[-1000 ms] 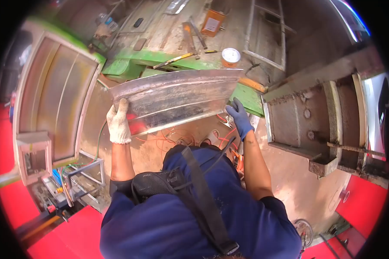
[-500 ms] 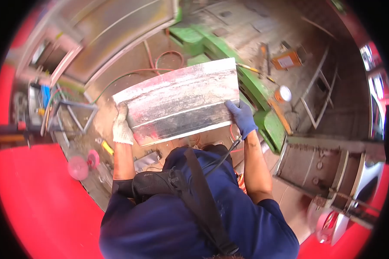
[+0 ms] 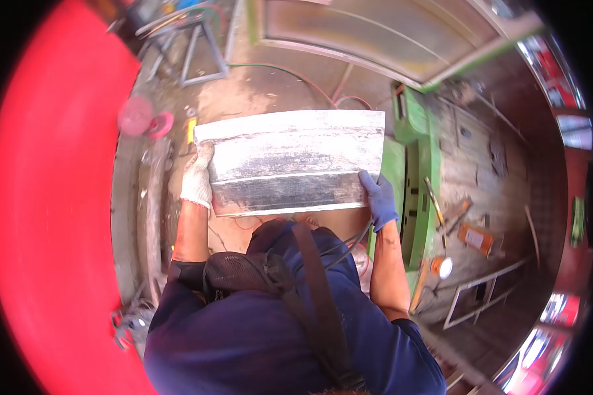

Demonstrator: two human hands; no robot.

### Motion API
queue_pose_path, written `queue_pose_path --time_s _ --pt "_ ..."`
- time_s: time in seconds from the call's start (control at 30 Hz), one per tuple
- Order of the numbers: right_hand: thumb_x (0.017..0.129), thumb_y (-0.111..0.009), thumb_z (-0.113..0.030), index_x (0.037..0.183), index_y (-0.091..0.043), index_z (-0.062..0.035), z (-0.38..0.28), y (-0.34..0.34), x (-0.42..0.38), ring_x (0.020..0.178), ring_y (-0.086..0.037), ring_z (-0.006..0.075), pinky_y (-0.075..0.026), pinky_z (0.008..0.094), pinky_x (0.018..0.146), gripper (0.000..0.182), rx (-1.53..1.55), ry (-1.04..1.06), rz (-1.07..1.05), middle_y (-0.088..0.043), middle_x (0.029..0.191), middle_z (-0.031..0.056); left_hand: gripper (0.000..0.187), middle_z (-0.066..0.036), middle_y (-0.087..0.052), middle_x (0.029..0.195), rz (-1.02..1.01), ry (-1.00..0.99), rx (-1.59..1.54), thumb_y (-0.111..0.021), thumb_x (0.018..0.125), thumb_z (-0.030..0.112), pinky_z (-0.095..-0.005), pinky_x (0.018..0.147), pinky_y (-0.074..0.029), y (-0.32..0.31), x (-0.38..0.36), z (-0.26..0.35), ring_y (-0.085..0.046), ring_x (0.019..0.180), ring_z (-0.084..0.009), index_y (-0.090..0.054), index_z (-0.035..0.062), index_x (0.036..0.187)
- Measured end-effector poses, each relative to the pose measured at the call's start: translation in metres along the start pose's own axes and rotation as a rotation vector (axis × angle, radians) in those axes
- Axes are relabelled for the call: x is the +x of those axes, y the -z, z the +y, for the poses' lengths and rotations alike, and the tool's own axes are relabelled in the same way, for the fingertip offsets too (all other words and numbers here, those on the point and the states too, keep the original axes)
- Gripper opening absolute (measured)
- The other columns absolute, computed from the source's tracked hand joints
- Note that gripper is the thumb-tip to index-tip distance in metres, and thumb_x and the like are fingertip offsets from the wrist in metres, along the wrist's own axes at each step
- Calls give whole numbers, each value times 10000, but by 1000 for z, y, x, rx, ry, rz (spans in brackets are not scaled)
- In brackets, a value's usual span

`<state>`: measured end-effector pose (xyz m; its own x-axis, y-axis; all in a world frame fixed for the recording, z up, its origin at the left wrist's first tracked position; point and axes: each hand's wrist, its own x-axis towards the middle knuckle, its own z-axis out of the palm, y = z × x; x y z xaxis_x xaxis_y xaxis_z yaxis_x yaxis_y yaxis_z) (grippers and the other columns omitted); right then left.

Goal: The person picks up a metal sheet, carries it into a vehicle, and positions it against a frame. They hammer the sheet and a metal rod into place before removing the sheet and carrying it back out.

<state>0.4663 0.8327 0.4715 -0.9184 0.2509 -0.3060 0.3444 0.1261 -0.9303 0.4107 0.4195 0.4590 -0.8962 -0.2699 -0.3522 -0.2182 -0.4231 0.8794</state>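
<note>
Held out in front of my body is a metal sheet (image 3: 296,145), scuffed, pale over its upper part with a dark band along the side nearest me. My left hand (image 3: 197,176), in a white knit glove, grips its left edge, thumb on top. At the lower right corner my right hand (image 3: 379,199), in a blue glove, is closed on the edge with the thumb lying over the face. The fingers of both hands are mostly hidden beneath the sheet.
A green metal beam (image 3: 423,178) runs along the right, beside a wooden platform holding a cardboard box (image 3: 476,238) and a round can (image 3: 442,266). Left is a large red panel (image 3: 59,197). Ahead stand a metal frame (image 3: 201,56) and a framed panel (image 3: 382,33); a hose (image 3: 277,68) crosses the floor.
My body and view have turned left, so the surroundings have swung clockwise in view. The metal sheet has come along in both hands and now lies more level across the view.
</note>
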Motion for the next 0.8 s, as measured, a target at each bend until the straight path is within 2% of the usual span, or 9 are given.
queue_pose_path --time_s 0.17,0.23,0.37,0.4,0.47,0.57,0.67,0.77,0.8 --pt "952 -695 -328 1168 -701 35 -3 -16 70 923 -647 128 -503 294 847 422 5 22 -262 -736 1045 71 489 -105 -712 1154 206 -1 -49 -735 941 293 -308 910 -521 14 -22 1 -678 996 -175 -641 -61 1265" --pt "949 -695 -339 1172 -702 31 -21 -21 73 931 -649 132 -499 297 859 432 -53 -30 -356 -737 1045 73 511 -136 -685 1237 303 2 23 -686 964 305 -333 1008 -485 17 -50 10 -653 1100 -224 -613 -75 1298" --pt "949 -694 -356 1173 -701 28 -20 -27 87 928 -649 138 -496 298 854 445 -131 -27 -466 -735 1056 70 509 -140 -691 1217 417 -24 -34 -677 969 303 -331 975 -504 12 -91 11 -665 1068 -213 -611 -88 1289" --pt "949 -694 -356 1173 -701 28 -9 -28 100 928 -649 138 -496 298 854 445 -152 -21 -490 -735 1056 70 477 -112 -721 1123 454 -29 -72 -726 947 311 -311 899 -527 12 -82 -6 -684 972 -177 -657 -69 1226" --pt "953 -691 -374 1159 -704 22 3 -33 109 910 -638 135 -493 303 853 447 -151 -81 -575 -730 1031 57 456 -98 -727 1089 528 -15 20 -714 958 329 -297 865 -518 16 -97 -5 -671 942 -158 -673 -54 1202" --pt "956 -689 -387 1144 -705 23 17 -36 110 908 -618 127 -486 304 855 451 -142 -178 -621 -718 1011 45 441 -79 -728 1062 543 -45 29 -704 965 349 -283 841 -506 11 -109 -1 -657 917 -142 -691 -36 1179" --pt "964 -677 -400 1118 -702 27 78 -37 129 909 -595 139 -477 306 848 454 -205 -79 -642 -698 1001 37 467 -57 -727 1031 553 -13 123 -672 984 404 -270 828 -501 11 -105 -8 -645 908 -124 -697 -26 1165" --pt "972 -661 -400 1133 -687 28 69 -39 132 912 -595 159 -474 310 854 458 -195 -107 -681 -689 1008 39 483 -56 -727 1027 551 66 210 -661 988 435 -274 828 -502 21 -89 -16 -642 908 -123 -700 -17 1155" --pt "972 -658 -395 1138 -685 30 69 -38 138 915 -599 165 -474 313 857 456 -353 -55 -711 -690 1016 43 495 -54 -726 1037 529 86 158 -659 987 454 -277 836 -501 5 -87 -2 -641 913 -124 -702 -13 1147"
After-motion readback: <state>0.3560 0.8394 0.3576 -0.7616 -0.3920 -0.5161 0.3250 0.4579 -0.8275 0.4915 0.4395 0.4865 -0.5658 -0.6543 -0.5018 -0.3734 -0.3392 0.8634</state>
